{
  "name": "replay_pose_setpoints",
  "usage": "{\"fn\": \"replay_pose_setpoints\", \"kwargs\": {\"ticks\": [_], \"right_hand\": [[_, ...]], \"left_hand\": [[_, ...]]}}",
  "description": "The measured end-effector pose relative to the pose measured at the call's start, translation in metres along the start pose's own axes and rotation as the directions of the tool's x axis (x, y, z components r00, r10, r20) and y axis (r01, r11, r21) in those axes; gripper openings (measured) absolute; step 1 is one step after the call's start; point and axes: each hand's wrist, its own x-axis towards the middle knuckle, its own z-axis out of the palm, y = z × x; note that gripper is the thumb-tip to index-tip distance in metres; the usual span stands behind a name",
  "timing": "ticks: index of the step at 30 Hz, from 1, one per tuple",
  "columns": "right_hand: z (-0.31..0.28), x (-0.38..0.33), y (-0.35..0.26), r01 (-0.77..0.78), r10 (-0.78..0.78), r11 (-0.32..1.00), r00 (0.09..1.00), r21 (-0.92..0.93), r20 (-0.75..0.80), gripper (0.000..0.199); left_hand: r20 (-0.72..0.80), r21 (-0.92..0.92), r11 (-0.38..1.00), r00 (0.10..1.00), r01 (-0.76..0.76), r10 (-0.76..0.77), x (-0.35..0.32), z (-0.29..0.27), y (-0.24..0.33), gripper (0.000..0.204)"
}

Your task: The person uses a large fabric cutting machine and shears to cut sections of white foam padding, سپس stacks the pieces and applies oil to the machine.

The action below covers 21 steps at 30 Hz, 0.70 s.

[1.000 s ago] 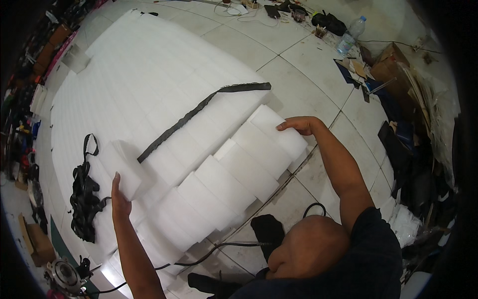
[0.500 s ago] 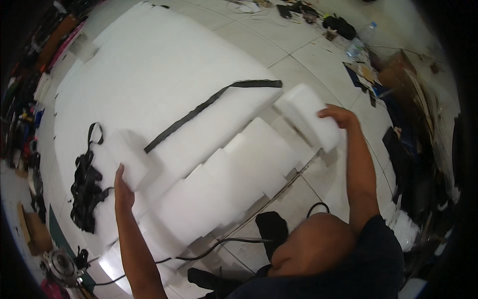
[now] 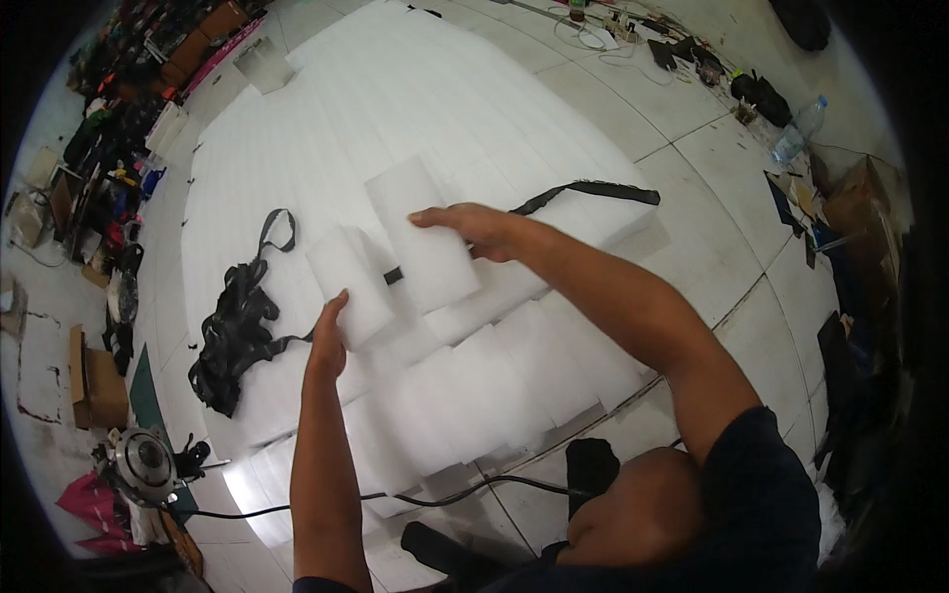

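Observation:
My right hand [image 3: 474, 230] is closed on a white foam block [image 3: 422, 242], thumb on top and fingers round its side. Beside it, a second foam block [image 3: 346, 277] stands in the grip of my left hand [image 3: 330, 338]; its thumb shows on the near side, the other fingers are mostly hidden. Both blocks are over a large white foam slab [image 3: 395, 109] and tilt the same way, a small gap between them. A long black strip [image 3: 603, 188] lies along the slab, partly behind my right arm. Tangled black strapping [image 3: 235, 331] rests left of my left hand.
Several overlapping foam blocks [image 3: 474, 390] line the slab's near edge. A black cable [image 3: 504, 481] crosses the tiled floor by my legs. A round metal device [image 3: 145, 465] stands at lower left. Another clear-white block [image 3: 264, 65] sits at the far left; a cardboard box [image 3: 865, 203] is at right.
My right hand has carried its foam block from beyond the slab's right side leftward, close to the left hand's block. The whole view has shifted.

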Motion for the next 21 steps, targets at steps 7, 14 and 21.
{"fn": "replay_pose_setpoints", "kwargs": {"ticks": [7,14,21], "right_hand": [[0.041,0.034,0.003,-0.149,0.094,0.916,0.982,-0.373,-0.161,0.106],[0.046,0.033,0.011,-0.217,0.126,0.862,0.967,-0.458,-0.221,0.110],[-0.021,-0.065,0.014,0.182,-0.360,0.842,0.891,-0.509,-0.276,0.102]], "left_hand": [[0.017,0.037,0.999,1.000,-0.012,0.011,0.003,-0.007,-0.003,0.070],[-0.021,-0.003,1.000,1.000,0.004,-0.004,0.000,0.004,0.000,0.071],[-0.005,-0.047,0.984,0.986,-0.170,0.170,-0.006,-0.006,-0.003,0.066]]}}
